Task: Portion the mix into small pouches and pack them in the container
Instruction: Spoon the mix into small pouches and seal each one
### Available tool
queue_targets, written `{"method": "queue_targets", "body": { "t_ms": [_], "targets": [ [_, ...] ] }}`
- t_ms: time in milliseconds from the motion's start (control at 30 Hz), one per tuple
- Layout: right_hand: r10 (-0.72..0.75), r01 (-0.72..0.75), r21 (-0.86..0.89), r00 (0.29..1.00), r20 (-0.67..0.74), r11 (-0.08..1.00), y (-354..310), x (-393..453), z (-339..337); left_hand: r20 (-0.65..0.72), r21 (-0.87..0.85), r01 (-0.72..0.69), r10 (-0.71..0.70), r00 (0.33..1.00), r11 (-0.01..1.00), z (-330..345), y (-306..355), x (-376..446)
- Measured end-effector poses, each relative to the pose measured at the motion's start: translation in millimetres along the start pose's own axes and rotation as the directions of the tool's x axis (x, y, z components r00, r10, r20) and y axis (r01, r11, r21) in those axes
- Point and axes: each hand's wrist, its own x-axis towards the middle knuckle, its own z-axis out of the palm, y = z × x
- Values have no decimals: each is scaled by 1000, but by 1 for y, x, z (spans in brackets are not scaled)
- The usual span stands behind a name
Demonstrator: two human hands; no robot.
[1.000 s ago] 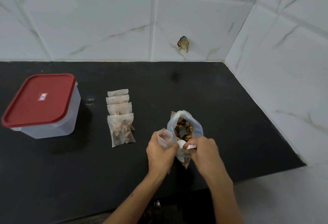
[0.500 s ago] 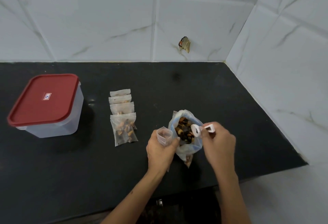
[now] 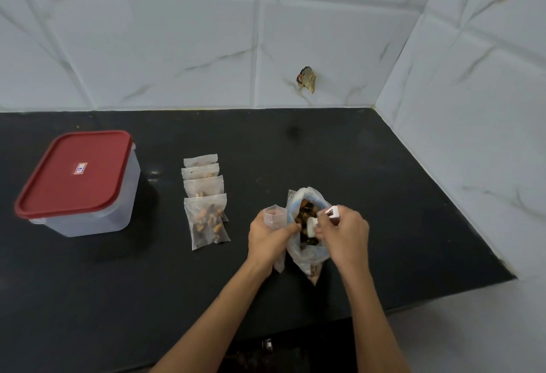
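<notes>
Our left hand (image 3: 270,232) grips the open pouch (image 3: 274,216), our right hand (image 3: 342,232) pinches the scoop (image 3: 317,220) in the mix bag (image 3: 308,250) — tilt early and bits spill onto the counter (image 3: 384,195).

You are standing at a home kitchen counter: a black stone countertop (image 3: 369,165) runs into a corner of white marble-look wall tiles (image 3: 177,47). A clear food container (image 3: 97,213) with a red lid (image 3: 75,173) sits on it, near small pouches (image 3: 205,204) of snack mix and an open bag (image 3: 307,225).
</notes>
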Motion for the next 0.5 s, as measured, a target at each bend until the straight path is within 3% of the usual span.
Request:
{"method": "queue_targets", "body": {
  "t_ms": [300, 500],
  "targets": [
    [-31, 36, 64, 997, -67, 997, 4, 2, -6, 14, -41, 22, -22, 1000, 999, -5, 1, 1],
    [-91, 69, 104, 970, 226, 992, 11, 10, 5, 17, -36, 11, -11, 1000, 999, -3, 4, 2]
  ]
}}
